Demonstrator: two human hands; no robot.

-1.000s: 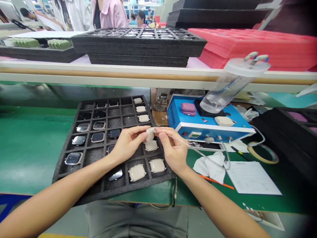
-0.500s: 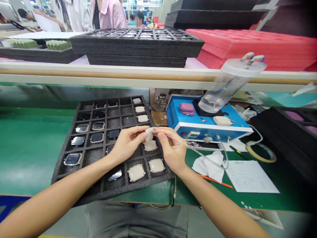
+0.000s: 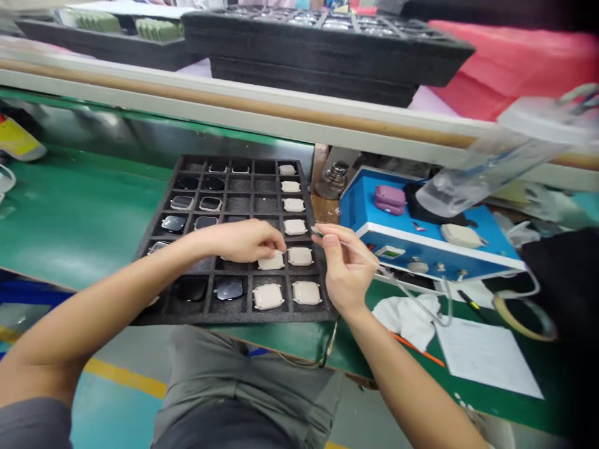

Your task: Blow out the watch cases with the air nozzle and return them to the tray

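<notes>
A black foam tray point(image 3: 219, 318) holds beige watch cases in its right columns and dark-faced watches farther left. My left hand point(image 3: 250, 241) has its fingers closed on a beige watch case point(image 3: 271, 260) in a compartment of the fourth column. Beyond the tray's right edge, my right hand point(image 3: 346, 262) pinches a thin tool joined to a clear tube point(image 3: 397, 282). The tool's tip points left, apart from the case. Other beige cases point(image 3: 268, 297) lie in nearby compartments.
Right of the tray stands a blue control box point(image 3: 421, 255) bearing purple pieces, a beige case and a clear cylinder point(image 3: 463, 181). White cloth point(image 3: 412, 318), paper point(image 3: 489, 355) and a tape roll point(image 3: 526, 318) lie at the right. A shelf edge point(image 3: 234, 105) crosses behind.
The beige case between my hands has gone down into a tray compartment with my left hand. My hands have moved apart. The view has tilted down and turned left.
</notes>
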